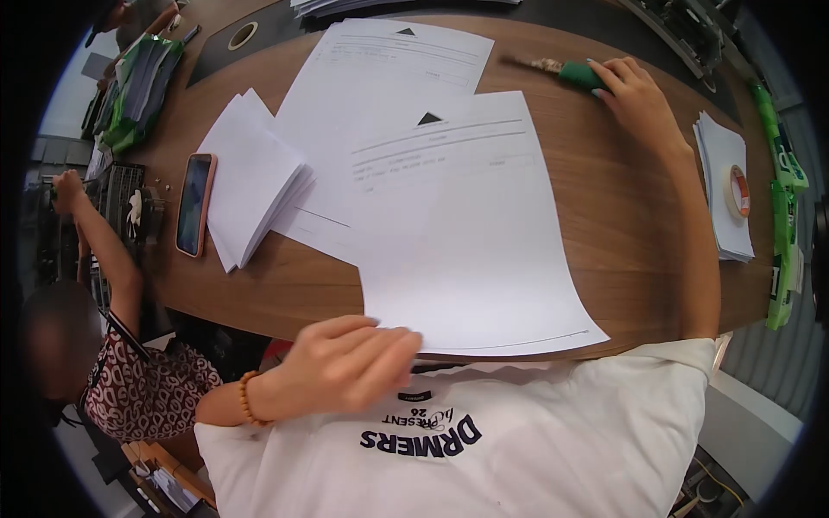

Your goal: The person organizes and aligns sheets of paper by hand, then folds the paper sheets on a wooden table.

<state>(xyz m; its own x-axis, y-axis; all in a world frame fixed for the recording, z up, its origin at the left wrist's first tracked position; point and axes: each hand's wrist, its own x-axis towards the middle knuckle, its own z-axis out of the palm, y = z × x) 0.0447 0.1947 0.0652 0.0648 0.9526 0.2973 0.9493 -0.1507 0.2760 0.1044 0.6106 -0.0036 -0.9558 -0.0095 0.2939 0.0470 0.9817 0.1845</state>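
Note:
My right hand (635,95) grips the green handle of a brush (580,76), its dark, blurred end pointing left over the table. My left hand (350,363) is closed at the lower left corner of a printed sheet of paper (466,233), near my shirt. That sheet curves up slightly along its bottom edge and bears a black triangle at the top. Another printed sheet (345,104) with the same mark lies partly beneath it. To the left, a stack of folded white papers (250,181) overlaps the lower sheet's edge.
A phone (196,205) lies left of the folded stack. At the right, a roll of tape (737,192) rests on more papers (721,233), beside green packaging (781,250). Another tape roll (243,35) sits at the back left. A person (142,380) is close on my left, arm raised.

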